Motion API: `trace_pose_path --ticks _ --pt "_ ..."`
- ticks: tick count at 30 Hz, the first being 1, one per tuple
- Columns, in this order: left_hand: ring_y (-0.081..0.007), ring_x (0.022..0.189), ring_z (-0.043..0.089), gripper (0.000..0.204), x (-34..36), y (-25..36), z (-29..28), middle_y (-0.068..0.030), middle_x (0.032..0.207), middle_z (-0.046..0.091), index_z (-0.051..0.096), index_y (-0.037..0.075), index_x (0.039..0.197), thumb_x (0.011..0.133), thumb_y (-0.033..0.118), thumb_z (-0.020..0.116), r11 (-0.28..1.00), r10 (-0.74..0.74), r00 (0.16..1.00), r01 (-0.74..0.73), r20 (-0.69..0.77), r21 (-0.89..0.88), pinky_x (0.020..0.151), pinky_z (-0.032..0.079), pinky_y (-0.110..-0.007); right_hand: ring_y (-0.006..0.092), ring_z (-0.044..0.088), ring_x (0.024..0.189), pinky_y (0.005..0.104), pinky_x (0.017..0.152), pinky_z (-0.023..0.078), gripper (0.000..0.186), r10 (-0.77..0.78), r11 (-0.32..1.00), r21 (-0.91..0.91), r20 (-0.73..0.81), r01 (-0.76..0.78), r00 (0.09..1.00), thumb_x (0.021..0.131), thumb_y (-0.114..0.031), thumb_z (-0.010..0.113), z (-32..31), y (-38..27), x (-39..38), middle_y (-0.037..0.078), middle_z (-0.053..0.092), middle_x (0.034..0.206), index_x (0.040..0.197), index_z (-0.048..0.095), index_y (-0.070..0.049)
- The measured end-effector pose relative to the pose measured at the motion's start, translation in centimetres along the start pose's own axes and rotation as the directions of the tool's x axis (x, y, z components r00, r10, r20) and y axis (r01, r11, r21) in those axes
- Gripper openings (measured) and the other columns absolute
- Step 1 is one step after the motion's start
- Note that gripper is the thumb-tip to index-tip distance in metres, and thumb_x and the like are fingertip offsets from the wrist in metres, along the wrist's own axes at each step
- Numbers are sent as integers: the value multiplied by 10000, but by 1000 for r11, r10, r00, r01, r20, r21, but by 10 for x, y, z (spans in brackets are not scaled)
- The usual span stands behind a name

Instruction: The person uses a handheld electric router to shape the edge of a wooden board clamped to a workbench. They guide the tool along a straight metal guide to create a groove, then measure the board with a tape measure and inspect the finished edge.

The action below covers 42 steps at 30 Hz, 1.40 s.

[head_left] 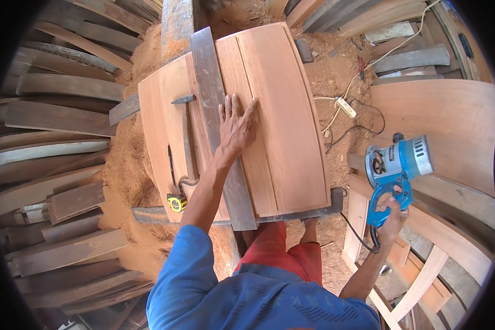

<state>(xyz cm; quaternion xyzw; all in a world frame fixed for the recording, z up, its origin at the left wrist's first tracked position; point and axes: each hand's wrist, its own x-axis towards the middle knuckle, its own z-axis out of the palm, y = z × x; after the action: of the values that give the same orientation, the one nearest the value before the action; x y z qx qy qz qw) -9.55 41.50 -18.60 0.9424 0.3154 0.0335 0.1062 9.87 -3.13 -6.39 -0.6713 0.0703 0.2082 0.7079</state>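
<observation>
A wide reddish-brown wooden panel of several joined boards lies in front of me on supports. Lengthwise across it runs a long dark board. My left hand lies flat with fingers spread, partly over that board's edge and partly on the panel. Off to the right, my right hand is wrapped round the handle of a blue and silver router, held clear of the panel with its round base facing left. Left of the dark board lie a hammer, a thin black marking stick and a yellow tape measure.
Many dark planks are stacked along the left. Sawdust covers the ground. A cream power strip with cords and red-handled pliers lie right of the panel. A wooden frame and a large board stand at right.
</observation>
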Motion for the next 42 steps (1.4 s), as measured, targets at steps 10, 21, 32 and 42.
trace_pose_path --ticks 10,21,32,42 --pt "-459 1601 168 635 -51 34 22 -274 1707 254 356 178 1651 1062 398 447 987 -6 998 15 -61 159 1288 70 -607 144 569 629 321 548 502 277 276 942 207 -23 -265 961 957 -61 628 -76 118 4 38 569 726 1232 606 -35" --pt "-443 1608 159 718 -50 35 18 -268 1709 257 304 153 1673 969 265 395 970 2 999 7 -40 245 1302 60 -580 181 566 608 386 626 547 171 513 702 556 39 -445 858 993 -151 619 -92 290 80 22 574 724 1130 595 -52" --pt "-501 1545 279 677 -42 32 11 -348 1609 377 408 -16 1581 948 215 350 971 149 989 -143 -17 194 1262 161 -598 233 588 656 446 705 565 191 541 553 725 62 -411 838 1028 -179 563 -79 472 183 40 558 702 1098 563 -2" --pt "-368 1592 259 650 -25 9 30 -227 1604 461 388 -43 1580 1120 391 238 895 445 889 -443 -105 43 1280 180 -538 219 634 768 440 823 570 276 475 494 782 122 -379 871 1054 -228 584 -144 624 182 46 618 807 1201 591 6"
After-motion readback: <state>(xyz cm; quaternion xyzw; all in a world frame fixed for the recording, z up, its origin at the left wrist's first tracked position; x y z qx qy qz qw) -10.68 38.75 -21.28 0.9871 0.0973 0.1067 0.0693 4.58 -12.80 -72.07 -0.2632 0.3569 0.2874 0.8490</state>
